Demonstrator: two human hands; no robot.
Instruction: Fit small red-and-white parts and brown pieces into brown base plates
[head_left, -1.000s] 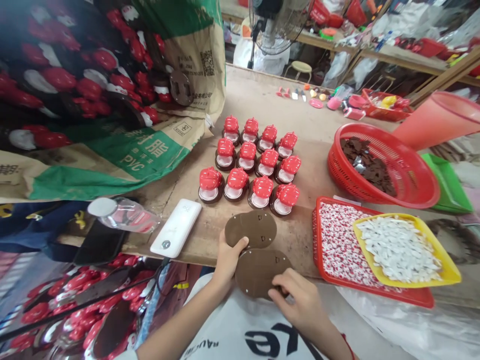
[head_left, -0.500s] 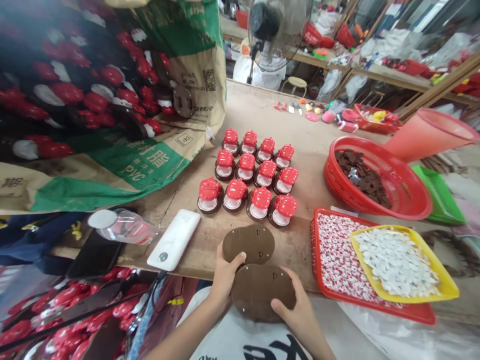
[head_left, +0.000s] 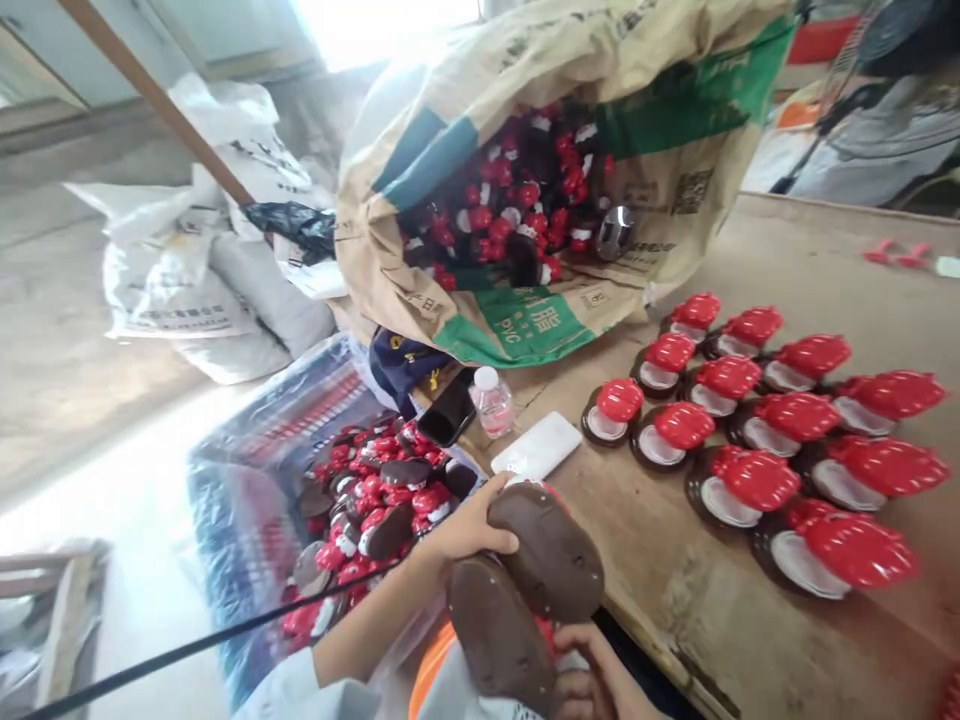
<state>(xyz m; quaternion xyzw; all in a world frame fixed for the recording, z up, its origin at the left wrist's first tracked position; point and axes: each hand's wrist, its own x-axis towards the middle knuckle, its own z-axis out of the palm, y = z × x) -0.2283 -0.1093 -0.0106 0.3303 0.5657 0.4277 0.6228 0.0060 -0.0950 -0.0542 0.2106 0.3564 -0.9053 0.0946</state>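
My left hand (head_left: 480, 525) grips a plastic toy (head_left: 551, 550) by its end, the thumb lying on its flat brown oval base. Red and white parts of it peek out beneath. A second toy (head_left: 499, 630), also brown base up, lies lower and overlaps my lap. My right hand (head_left: 589, 665) has its fingers curled round that one's lower right edge, where a bit of red shows. On the table to the right stand several like toys (head_left: 757, 480) in rows, with red domed tops, white parts and dark brown bases.
A crate lined with blue plastic (head_left: 225, 490) holds many such toys at my left. Behind the table's edge gapes a big paper sack (head_left: 495, 325) with more inside. A white phone (head_left: 536, 447), a black phone (head_left: 448, 408) and a small bottle (head_left: 492, 405) lie near my left hand.
My view has swung left, bringing the crate and white sacks into sight and losing the red basket and trays. Both hands still hold the brown-based toys, now tilted more steeply.
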